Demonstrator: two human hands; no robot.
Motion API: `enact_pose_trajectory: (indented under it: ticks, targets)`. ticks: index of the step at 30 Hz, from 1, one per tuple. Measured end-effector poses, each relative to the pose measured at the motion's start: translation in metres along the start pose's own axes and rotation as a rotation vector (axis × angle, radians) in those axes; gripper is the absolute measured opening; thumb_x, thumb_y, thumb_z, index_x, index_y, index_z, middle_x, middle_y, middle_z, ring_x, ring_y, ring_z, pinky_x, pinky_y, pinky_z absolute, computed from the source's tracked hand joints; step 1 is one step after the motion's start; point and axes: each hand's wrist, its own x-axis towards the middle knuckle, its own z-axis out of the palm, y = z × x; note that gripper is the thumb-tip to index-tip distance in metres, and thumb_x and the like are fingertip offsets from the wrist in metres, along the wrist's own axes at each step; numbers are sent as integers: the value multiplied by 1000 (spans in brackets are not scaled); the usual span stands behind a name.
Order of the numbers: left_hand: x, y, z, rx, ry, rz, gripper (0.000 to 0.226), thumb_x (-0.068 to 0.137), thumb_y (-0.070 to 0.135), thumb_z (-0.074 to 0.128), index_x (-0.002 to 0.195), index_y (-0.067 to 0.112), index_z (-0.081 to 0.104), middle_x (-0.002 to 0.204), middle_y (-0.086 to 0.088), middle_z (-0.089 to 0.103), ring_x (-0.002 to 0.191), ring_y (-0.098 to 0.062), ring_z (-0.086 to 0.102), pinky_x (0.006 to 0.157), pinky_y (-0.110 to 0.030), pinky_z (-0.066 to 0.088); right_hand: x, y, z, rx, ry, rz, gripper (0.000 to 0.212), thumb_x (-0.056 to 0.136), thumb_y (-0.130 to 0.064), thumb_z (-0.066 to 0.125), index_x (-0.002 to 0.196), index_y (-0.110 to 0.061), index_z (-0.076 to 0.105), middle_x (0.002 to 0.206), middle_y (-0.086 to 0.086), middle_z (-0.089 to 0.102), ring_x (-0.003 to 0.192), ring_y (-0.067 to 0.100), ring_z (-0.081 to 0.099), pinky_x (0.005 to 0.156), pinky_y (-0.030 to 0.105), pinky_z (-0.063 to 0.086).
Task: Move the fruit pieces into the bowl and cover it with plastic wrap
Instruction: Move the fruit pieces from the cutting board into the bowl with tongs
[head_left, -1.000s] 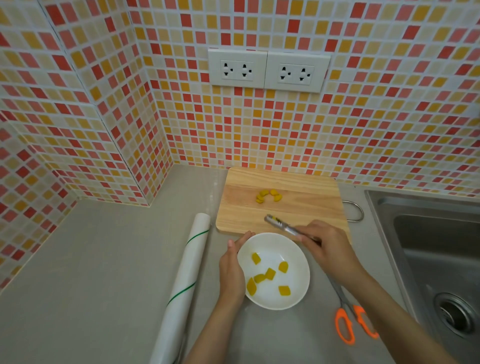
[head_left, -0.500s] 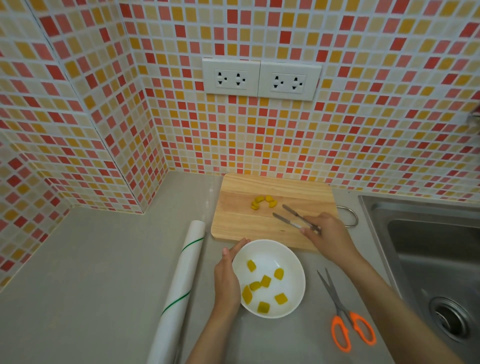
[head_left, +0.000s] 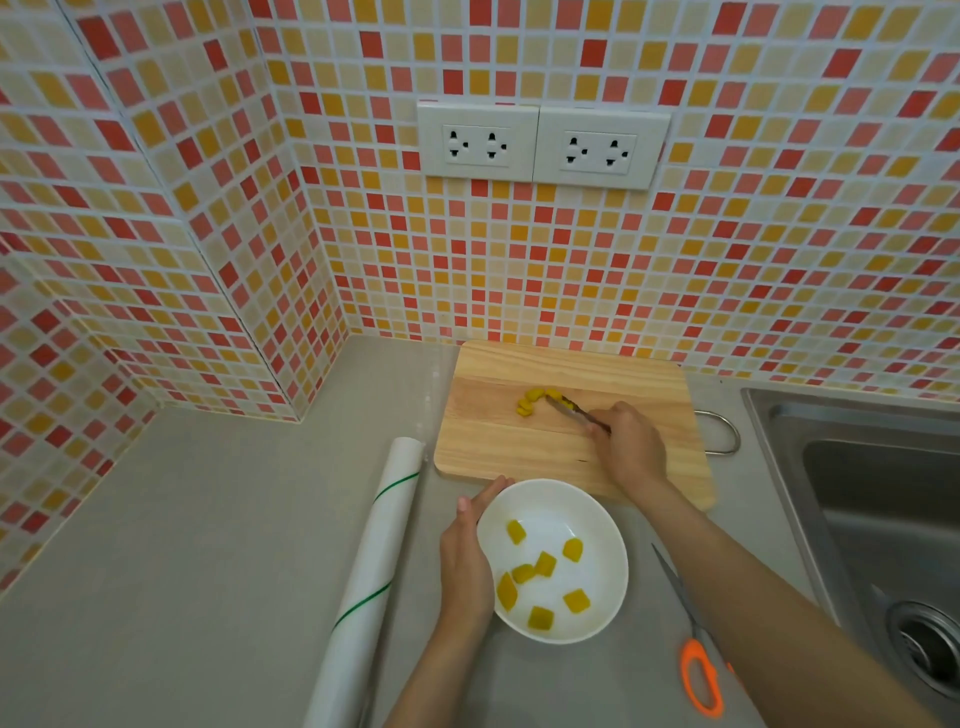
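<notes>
A white bowl (head_left: 597, 509) stands on the grey counter with several yellow fruit pieces (head_left: 543, 564) inside. My left hand (head_left: 465, 558) rests against the bowl's left rim. Behind it lies a wooden cutting board (head_left: 483, 441) with a small cluster of yellow fruit pieces (head_left: 530, 401). My right hand (head_left: 631, 444) grips metal tongs (head_left: 574, 410), and their tips reach the right end of that cluster. A roll of plastic wrap (head_left: 371, 582), white with green stripes, lies left of the bowl.
Orange-handled scissors (head_left: 693, 644) lie right of the bowl, partly under my right forearm. A steel sink (head_left: 883, 509) fills the right side. Tiled walls close the corner behind and to the left, with two sockets (head_left: 540, 144) above the board.
My right hand has carried the tongs from above the bowl back over the board to the fruit cluster. The left hand has stayed at the bowl.
</notes>
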Motion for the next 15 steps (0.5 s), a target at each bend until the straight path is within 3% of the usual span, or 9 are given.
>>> enact_pose_trajectory:
  ticks: [5, 8, 12, 15]
  targets:
    - [0, 0, -1, -7, -8, 6, 54, 101, 35, 19, 110, 20, 70, 113, 7, 71, 103, -7, 66, 85, -23, 52, -26, 2, -20, 160, 88, -100, 21, 87, -13, 58, 105, -12, 71, 80, 17, 61, 75, 31, 57, 62, 37, 43]
    - [-1, 1, 0, -3, -8, 25, 53, 101, 34, 20, 107, 22, 71, 109, 8, 72, 95, 0, 67, 73, -11, 51, -61, 0, -34, 278, 116, -191, 19, 85, -11, 62, 101, -12, 72, 72, 11, 59, 65, 25, 56, 60, 38, 45]
    - [1, 1, -1, -6, -21, 38, 52, 102, 31, 19, 108, 19, 69, 109, 5, 70, 92, 2, 67, 72, -10, 51, -104, 4, -48, 327, -10, -274, 23, 83, -13, 65, 105, -16, 71, 79, 1, 58, 69, 12, 56, 63, 19, 41]
    - [1, 2, 0, -21, -27, 37, 53, 102, 31, 19, 107, 19, 69, 107, 4, 71, 90, 1, 68, 72, -11, 52, -117, 7, -56, 205, -101, -320, 29, 84, -20, 64, 112, -22, 65, 85, -5, 52, 73, 4, 50, 66, 23, 42]
